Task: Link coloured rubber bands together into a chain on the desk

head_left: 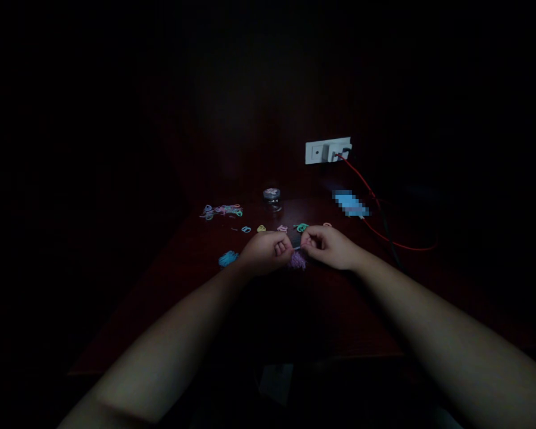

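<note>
Above the dark red table, my left hand (264, 252) and my right hand (333, 247) face each other, fingertips pinched close together. A short pale band (297, 248) spans the small gap between them, gripped at both ends. Just under it lies a pile of purple bands (298, 261), partly covered by the fingers. Beside my left wrist is a heap of blue bands (228, 258). Beyond the hands runs a row of small looped bands: blue (246, 229), yellow (261, 229), pink (282, 229) and green (302, 227).
A clear lidded jar (272, 201) stands at the back, with a mixed pile of coloured bands (222, 211) to its left. At the right, a pixelated blue object (351, 204) is on the table. A red cable (361, 176) runs from the wall socket (316, 152). Surroundings are very dark.
</note>
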{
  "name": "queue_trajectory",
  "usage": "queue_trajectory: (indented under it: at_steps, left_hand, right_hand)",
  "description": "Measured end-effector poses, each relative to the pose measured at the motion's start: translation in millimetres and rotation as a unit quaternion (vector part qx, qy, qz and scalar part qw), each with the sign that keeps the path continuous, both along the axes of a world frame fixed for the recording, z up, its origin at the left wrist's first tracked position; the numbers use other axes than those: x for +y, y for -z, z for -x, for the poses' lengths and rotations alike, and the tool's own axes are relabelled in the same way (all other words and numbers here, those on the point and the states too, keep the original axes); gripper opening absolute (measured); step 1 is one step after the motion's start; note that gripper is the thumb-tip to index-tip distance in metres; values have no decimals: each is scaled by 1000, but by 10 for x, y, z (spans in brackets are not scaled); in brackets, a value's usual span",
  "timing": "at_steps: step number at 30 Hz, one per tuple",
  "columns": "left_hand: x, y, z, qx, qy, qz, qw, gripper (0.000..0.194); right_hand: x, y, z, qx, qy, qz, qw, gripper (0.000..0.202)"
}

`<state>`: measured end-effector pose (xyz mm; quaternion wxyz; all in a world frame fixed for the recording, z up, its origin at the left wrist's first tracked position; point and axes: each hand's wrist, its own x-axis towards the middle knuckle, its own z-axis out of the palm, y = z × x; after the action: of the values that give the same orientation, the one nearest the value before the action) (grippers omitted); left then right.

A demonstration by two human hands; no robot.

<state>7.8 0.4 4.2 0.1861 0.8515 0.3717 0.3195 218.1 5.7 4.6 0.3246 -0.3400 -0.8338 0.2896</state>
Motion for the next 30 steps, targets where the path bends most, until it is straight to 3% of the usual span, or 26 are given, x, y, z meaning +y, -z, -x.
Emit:
queue_trajectory:
  at_steps: [23, 30]
  left_hand:
    - [8, -37, 37, 33, -32, 25, 999, 6]
    - [49, -32, 94, 35, -44, -23, 998, 8]
  right_hand:
    - [-15, -25, -15, -20, -13, -25, 999, 3]
    - [15, -50, -59, 17, 19, -13, 1000, 8]
